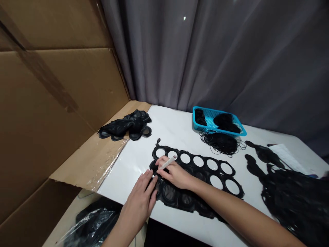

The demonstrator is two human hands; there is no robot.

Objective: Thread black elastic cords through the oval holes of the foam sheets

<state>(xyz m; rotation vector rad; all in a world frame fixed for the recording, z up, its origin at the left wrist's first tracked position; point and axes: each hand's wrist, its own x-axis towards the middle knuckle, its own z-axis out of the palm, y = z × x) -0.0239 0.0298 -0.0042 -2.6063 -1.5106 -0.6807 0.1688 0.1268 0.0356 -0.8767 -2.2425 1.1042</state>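
Note:
Black sheets of joined rings [186,199] lie flat on the white table in front of me. Some rings show white through their round openings; others look dark inside. A slim white pen-like tool [168,162] is gripped in my right hand [177,174], which rests over the left part of the rings. Its working tip is hidden under my fingers. My left hand [142,192] lies palm down at the left edge of the sheets, fingers stretched out and touching the black material. It holds nothing.
A blue basket [218,129] with black cords stands at the back, a loose cord bundle [220,142] before it. Black material is heaped at right [295,195] and on cardboard at left [125,125]. A tall cardboard wall [51,85] bounds the left side; a grey curtain [205,58] hangs behind.

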